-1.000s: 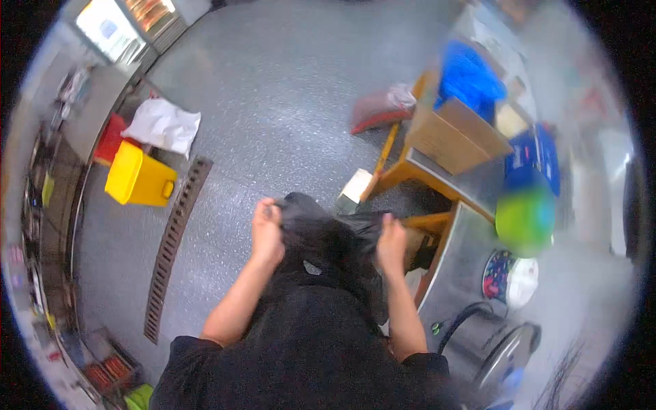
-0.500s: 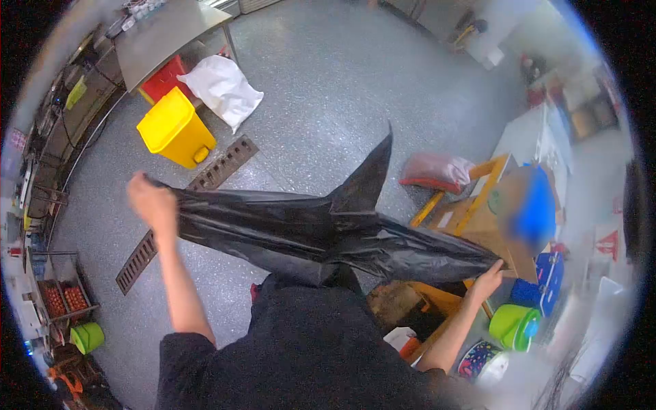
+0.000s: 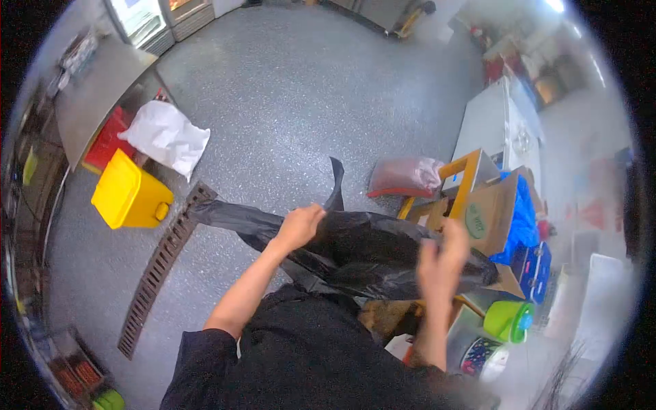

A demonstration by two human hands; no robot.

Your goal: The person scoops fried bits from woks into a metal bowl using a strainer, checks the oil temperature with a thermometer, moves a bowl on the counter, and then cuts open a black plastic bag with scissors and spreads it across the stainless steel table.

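A black plastic bag point(image 3: 369, 249) stretches sideways in front of the person's black shirt point(image 3: 294, 355), above the floor, its narrow left end hiding part of the drain grate point(image 3: 154, 287) and its right end near the cardboard box point(image 3: 486, 219). The left hand point(image 3: 301, 229) grasps the bag's upper edge, knuckles up, its fingertips out of sight in the folds. The right hand point(image 3: 444, 256) is blurred in front of the bag, thumb apart from the fingers; whether it holds or touches the plastic I cannot tell. Blue plastic point(image 3: 523, 222) shows partly behind the box flap. A white sack point(image 3: 167, 137) covers part of a red container point(image 3: 109, 140) beside the yellow bin point(image 3: 130, 191). The green tub point(image 3: 504, 321) is clear enough, but the patterned tub point(image 3: 482, 357) below it smears into haze. The dark lens rim cuts off the lit cabinet point(image 3: 140, 24) at top left.
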